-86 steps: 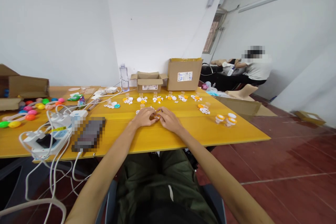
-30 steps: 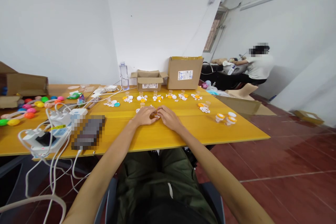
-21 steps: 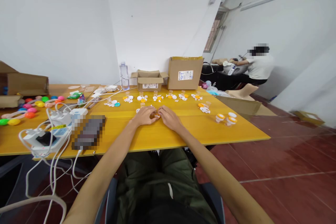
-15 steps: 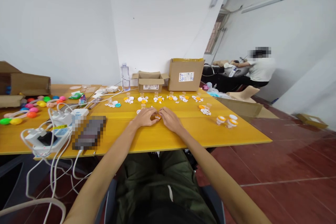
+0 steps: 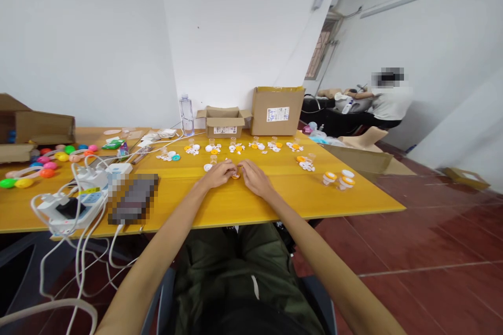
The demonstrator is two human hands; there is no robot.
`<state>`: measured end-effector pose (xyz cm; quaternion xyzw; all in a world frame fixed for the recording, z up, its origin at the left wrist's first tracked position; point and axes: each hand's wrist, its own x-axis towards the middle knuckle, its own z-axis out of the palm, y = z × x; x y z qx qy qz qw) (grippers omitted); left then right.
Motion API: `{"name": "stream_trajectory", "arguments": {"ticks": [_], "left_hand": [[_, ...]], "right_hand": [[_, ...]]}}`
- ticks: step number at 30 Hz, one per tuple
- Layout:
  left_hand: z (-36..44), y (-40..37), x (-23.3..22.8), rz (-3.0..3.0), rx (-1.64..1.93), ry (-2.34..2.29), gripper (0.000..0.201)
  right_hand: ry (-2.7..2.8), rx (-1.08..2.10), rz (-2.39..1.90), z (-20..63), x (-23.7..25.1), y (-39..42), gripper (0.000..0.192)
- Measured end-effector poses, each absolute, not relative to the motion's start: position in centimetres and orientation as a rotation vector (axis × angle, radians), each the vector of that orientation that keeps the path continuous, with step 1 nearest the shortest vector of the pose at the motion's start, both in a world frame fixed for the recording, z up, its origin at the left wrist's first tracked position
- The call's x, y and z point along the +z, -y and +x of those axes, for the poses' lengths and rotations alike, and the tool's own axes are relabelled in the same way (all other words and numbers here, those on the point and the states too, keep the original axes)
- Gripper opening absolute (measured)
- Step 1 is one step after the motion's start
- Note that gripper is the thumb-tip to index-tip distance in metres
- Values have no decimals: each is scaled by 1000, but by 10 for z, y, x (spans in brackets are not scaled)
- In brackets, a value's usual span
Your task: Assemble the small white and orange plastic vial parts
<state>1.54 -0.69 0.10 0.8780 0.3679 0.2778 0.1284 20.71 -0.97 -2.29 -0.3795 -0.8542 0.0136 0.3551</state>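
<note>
Left hand [image 5: 222,174], fingers curled narrow, and right hand [image 5: 255,179], fingers likewise bent, face each other at the counter [image 5: 236,207]. A small orange piece [image 5: 236,177] sits between their fingertips, partly hidden; whether either hand grips it cannot be told.

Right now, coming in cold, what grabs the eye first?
Probably the brightly coloured balls at the far left of the yellow table, beside an open cardboard box. Then, at centre, the left hand and right hand, close together at a small orange part. Behind them, piles of white and orange parts line the table.
</note>
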Motion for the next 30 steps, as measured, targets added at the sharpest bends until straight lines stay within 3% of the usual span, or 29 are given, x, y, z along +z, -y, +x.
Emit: {"name": "stream_trajectory", "arguments": {"ticks": [9,22,30], "left_hand": [[15,4,-1,2559,783,-1063,22],[16,2,-1,2530,792,-1056,21],[15,4,1,2492,841,-1048,19]], "right_hand": [[2227,162,-1034,206,-23,11,34],[2314,156,-1036,201,-18,11,25],[2310,160,-980,202,-21,9,29]]}}
